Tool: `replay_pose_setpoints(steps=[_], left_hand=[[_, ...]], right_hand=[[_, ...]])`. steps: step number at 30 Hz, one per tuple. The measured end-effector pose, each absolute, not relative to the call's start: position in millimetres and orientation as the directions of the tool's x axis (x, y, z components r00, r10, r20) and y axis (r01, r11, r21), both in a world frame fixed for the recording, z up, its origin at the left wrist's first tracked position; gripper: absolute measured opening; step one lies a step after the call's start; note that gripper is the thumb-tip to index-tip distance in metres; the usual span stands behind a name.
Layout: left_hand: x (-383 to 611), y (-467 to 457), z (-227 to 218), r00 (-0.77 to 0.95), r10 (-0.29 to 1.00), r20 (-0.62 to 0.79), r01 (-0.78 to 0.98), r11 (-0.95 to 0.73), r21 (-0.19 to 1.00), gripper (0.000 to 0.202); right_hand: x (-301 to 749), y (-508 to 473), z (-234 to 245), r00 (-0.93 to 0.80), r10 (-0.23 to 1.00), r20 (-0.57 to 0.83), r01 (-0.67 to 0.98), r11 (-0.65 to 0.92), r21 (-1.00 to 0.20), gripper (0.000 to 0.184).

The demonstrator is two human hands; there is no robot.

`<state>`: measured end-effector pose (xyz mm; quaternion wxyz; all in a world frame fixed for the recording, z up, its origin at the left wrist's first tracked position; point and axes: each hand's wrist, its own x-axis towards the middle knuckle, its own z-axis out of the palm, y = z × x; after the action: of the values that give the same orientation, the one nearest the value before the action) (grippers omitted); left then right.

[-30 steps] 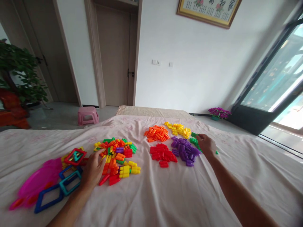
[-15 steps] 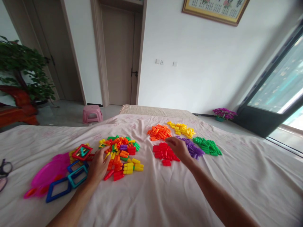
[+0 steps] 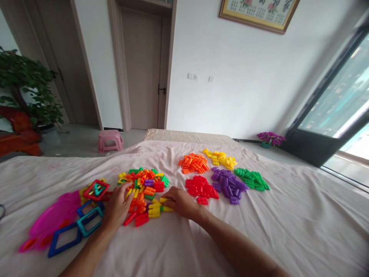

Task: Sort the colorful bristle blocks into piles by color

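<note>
Home bedroom: bed [image 3: 259,231], door [image 3: 141,69], houseplant [image 3: 29,84].

Both hands at mixed block pile [image 3: 144,188], sorted colour heaps beside

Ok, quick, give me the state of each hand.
Left hand: open, resting against the mixed pile, holding nothing.
Right hand: touching the yellow pieces; grip cannot be told.
</note>
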<state>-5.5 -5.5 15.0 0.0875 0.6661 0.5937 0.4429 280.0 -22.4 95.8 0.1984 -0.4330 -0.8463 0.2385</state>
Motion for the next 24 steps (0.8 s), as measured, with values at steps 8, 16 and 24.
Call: replay_pose_setpoints(steps=[8,16,24], left_hand=[[-7,-5,14,-0.099,0.879,0.467,0.714,-0.264,0.648,0.046],[-7,-3,13,-0.106,0.877,0.469,0.707,-0.265,0.655,0.045],[-8,-2,9,-0.099,0.872,0.479,0.708,-0.277,0.650,0.044]], right_hand=[[312,-3,94,-0.341,0.876,0.341,0.648,0.482,-0.590,0.024],[436,91,124,0.181,0.905,0.385,0.850,0.053,-0.524,0.021],[488,116,127,0.400,0.828,0.392,0.771,-0.073,-0.632,0.035]])
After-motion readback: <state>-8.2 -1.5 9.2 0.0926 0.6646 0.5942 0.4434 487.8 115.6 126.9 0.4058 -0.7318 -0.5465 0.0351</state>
